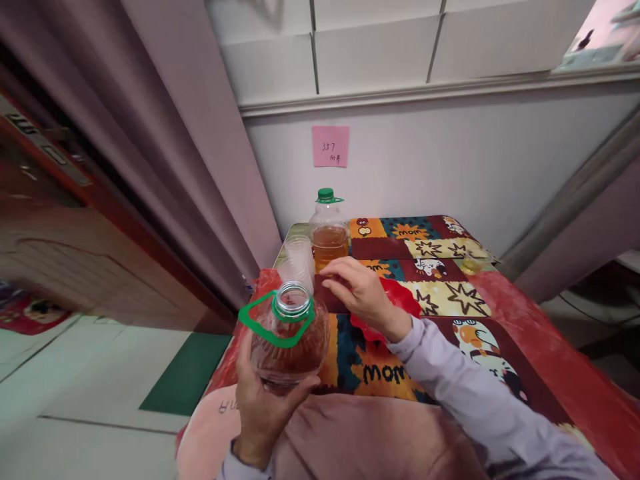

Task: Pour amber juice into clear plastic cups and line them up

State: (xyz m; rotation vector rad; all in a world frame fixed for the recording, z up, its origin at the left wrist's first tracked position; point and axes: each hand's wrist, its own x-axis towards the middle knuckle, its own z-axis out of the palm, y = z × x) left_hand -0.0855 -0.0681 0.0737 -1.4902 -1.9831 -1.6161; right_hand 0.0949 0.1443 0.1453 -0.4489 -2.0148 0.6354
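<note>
My left hand (263,403) grips the lower body of an uncapped clear oil bottle (290,343) with amber liquid and a green carry handle (265,320), held up near my chest. My right hand (363,293) reaches forward over the patterned tablecloth (440,300), fingers curled down beside a stack of clear plastic cups (299,261) and over a red plate (400,300); what it holds, if anything, is hidden. A second oil bottle (328,230) with a green cap stands behind, partly filled.
A pink paper note (331,145) is stuck on the wall behind the table. A small clear cup (474,261) sits at the far right of the cloth. A wooden door (55,220) and curtain stand at the left, tiled floor below.
</note>
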